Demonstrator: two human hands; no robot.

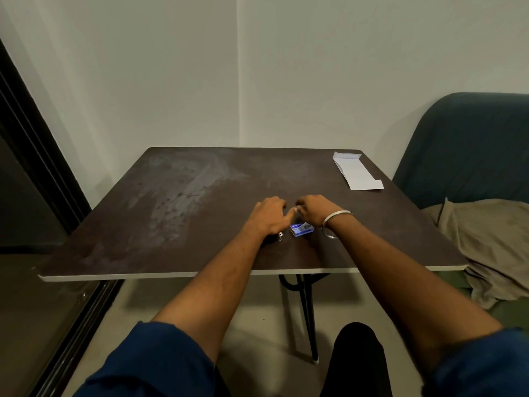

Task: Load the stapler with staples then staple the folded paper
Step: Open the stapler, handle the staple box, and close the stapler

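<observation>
Head view, nearest first: your blue sleeves fill the bottom of the frame and both forearms run up to the middle of the bench [114,253]. Your left hand [267,214] lies palm down with its fingers curled over something dark; a small metal end pokes out under the wrist at lower centre, which is probably the stapler [279,236], though most of it is hidden. Whether that grip is clamped on it or only resting, you cannot tell. Your right hand [313,209], with a bangle [333,224] on the wrist, has its fingertips drawn together close to your left thumb, as if pinching something small; what it pinches, if anything, is too small to make out. Just below that hand, touching the bench, sits the blue staple box [301,229].

Judging from this, you are in the loading step. A strip of staples is light but brittle and will snap if bent, so take it by its long sides and keep it straight. The stapler is stiff and heavier; hold its base down flat while the top is open.

Farther off, at the upper right of the bench, the folded paper [356,171] lies well apart from both hands, unstapled as far as can be seen. It is thin and limp, so pinch it by the folded edge when you fetch it
</observation>
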